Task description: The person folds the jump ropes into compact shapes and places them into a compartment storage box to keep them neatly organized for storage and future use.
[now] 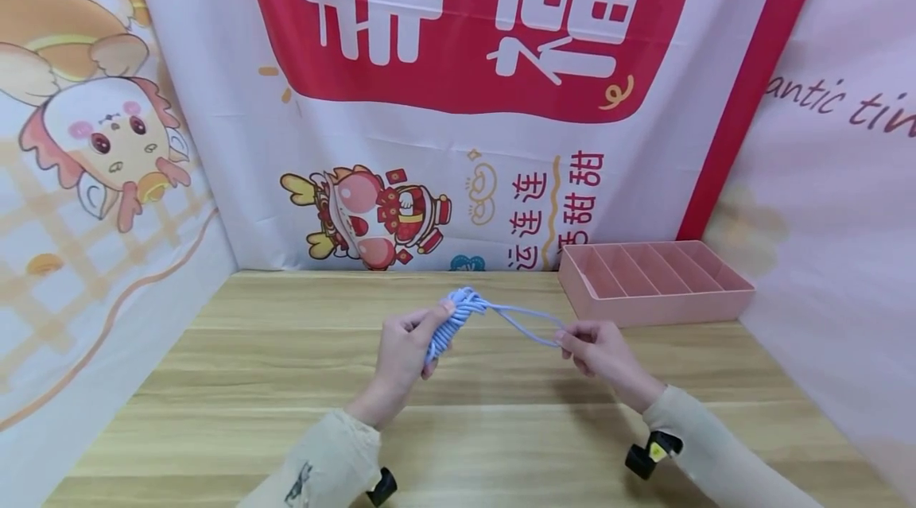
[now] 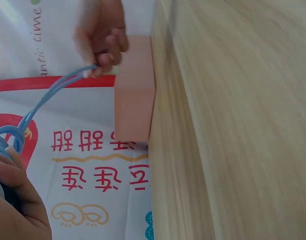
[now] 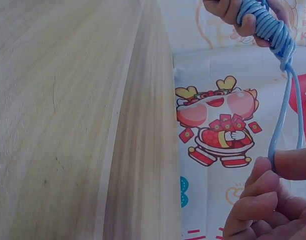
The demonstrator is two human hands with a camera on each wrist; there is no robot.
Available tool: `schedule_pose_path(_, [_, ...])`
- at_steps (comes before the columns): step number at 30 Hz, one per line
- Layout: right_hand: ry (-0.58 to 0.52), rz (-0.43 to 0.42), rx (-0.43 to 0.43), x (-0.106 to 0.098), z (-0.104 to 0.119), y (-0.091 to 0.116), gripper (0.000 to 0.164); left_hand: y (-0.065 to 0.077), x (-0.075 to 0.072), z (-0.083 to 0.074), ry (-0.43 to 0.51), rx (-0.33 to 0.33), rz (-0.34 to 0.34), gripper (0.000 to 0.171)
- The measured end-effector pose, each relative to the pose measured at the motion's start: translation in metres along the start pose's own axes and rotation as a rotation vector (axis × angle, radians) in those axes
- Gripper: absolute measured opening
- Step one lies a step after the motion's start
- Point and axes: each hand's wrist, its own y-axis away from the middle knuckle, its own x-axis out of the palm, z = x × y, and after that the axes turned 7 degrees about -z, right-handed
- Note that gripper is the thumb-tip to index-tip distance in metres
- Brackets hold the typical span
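Note:
A bundle of light blue cord [image 1: 449, 323], wound in tight coils, is held above the table. My left hand [image 1: 408, 345] grips the coiled body between thumb and fingers. From the bundle's top end a long loop of two strands runs to the right. My right hand [image 1: 597, 349] pinches the far end of that loop between thumb and fingers. In the right wrist view the coils [image 3: 270, 25] wrap round and round, and both strands come out at one end. The left wrist view shows only part of the bundle [image 2: 0, 142], the rest cut off by the frame's edge.
A pink divided box [image 1: 658, 285] with several compartments stands at the table's back right, behind my right hand. The wooden table [image 1: 286, 381] meets a printed cloth backdrop [image 1: 458, 134] at the back, with cloth walls at both sides.

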Motion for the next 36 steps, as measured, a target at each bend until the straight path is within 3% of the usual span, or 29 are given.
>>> schedule_pose_path(5, [-0.021, -0.007, -0.041, -0.006, 0.002, 0.002, 0.020, 0.001, 0.003, 0.003, -0.029, 0.062, 0.003, 0.044])
schedule_pose_path(11, [-0.011, 0.010, -0.012, -0.008, 0.003, 0.004, 0.020, 0.005, 0.008, 0.003, -0.062, 0.136, -0.006, 0.041])
schedule_pose_path(19, [-0.009, -0.006, -0.024, -0.011, 0.007, 0.004, 0.027, 0.004, 0.015, 0.005, -0.156, 0.165, -0.056, 0.041])
schedule_pose_path(22, [-0.091, -0.030, -0.014, -0.012, 0.009, 0.003, 0.032, 0.003, 0.018, 0.003, -0.172, 0.121, -0.081, 0.045])
schedule_pose_path(27, [-0.247, -0.041, 0.032, -0.010, 0.011, 0.006, 0.039, 0.002, 0.024, 0.001, -0.050, -0.015, -0.140, 0.054])
schedule_pose_path(31, [-0.235, 0.019, 0.048, -0.003, 0.013, 0.012, 0.034, 0.001, 0.026, 0.001, 0.035, -0.070, -0.161, 0.055])
schedule_pose_path(36, [-0.207, 0.113, 0.028, 0.008, 0.021, 0.020, 0.028, 0.002, 0.029, -0.001, 0.084, -0.105, -0.103, 0.056])
